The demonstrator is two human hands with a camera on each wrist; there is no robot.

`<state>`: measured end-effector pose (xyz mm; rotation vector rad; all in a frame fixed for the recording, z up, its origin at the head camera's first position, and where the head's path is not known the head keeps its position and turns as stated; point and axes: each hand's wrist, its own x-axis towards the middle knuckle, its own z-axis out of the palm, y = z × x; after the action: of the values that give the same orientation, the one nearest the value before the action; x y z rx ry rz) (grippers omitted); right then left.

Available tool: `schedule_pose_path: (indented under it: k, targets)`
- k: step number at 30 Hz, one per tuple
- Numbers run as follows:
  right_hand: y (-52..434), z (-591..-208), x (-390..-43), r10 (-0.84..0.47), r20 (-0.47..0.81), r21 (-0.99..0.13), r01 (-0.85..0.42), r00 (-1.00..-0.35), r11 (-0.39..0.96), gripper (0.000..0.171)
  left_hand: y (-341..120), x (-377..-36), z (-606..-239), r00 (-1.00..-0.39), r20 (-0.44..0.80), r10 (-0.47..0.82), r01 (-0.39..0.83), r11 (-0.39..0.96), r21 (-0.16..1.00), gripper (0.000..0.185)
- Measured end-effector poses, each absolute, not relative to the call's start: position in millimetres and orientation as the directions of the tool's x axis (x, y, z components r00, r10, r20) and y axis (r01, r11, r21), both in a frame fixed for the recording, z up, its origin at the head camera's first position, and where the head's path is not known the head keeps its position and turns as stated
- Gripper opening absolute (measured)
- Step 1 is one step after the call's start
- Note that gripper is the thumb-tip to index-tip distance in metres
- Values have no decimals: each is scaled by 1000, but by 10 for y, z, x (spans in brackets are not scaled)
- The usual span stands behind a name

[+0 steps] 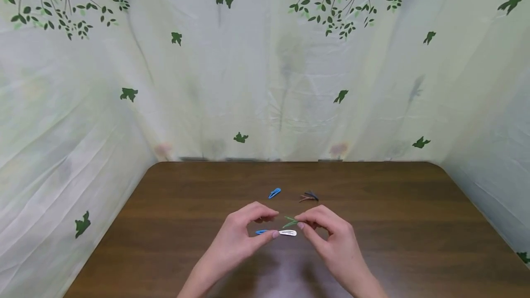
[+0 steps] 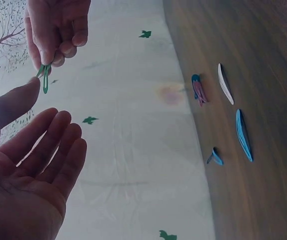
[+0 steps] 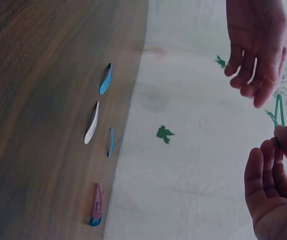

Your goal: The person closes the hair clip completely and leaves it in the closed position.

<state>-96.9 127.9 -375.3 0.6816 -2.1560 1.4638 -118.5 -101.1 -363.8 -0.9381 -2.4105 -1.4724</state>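
Note:
Between thumb and index finger, my right hand [image 1: 333,236] pinches one end of a green snap hair clip [image 1: 290,223]. The clip's two parts are spread apart and its free end points left. Facing it, my left hand [image 1: 244,231] holds nothing, its thumb apart from its loosely bent fingers. In the left wrist view, that thumb comes right up to the green clip. Beyond the hands in the head view, a white hair clip [image 1: 288,232] and a blue hair clip [image 1: 261,232] lie end to end on the table, the blue one partly hidden behind the left hand.
Farther back on the brown table [image 1: 198,187] lies another blue hair clip [image 1: 274,192], its parts sprung apart. To its right rest pink and dark blue clips [image 3: 97,202] close together. A pale curtain [image 1: 248,82] with leaf and bird prints stands behind the table and along its sides.

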Motion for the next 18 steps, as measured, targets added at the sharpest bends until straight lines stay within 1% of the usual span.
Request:
schedule_pose_path:
  k: [6,12,14,18]
  targets:
    - [1246,-3789,-948,-172,631,-683,-646,-757,340,27,-982,-1178,-3654,-749,490,447,637,282,717,30]
    - [1210,-3824,-943,-183,672,-650,-690,-717,318,27,-948,-1187,-3673,-697,541,470,686,219,694,25]
    - [1197,-3834,-947,-184,687,-640,-705,-703,305,27,-943,-1193,-3679,-691,557,461,696,217,684,22]
    - [1176,-3853,-959,-186,705,-632,-725,-684,273,28,-941,-1197,-3685,-705,572,420,692,226,686,19]
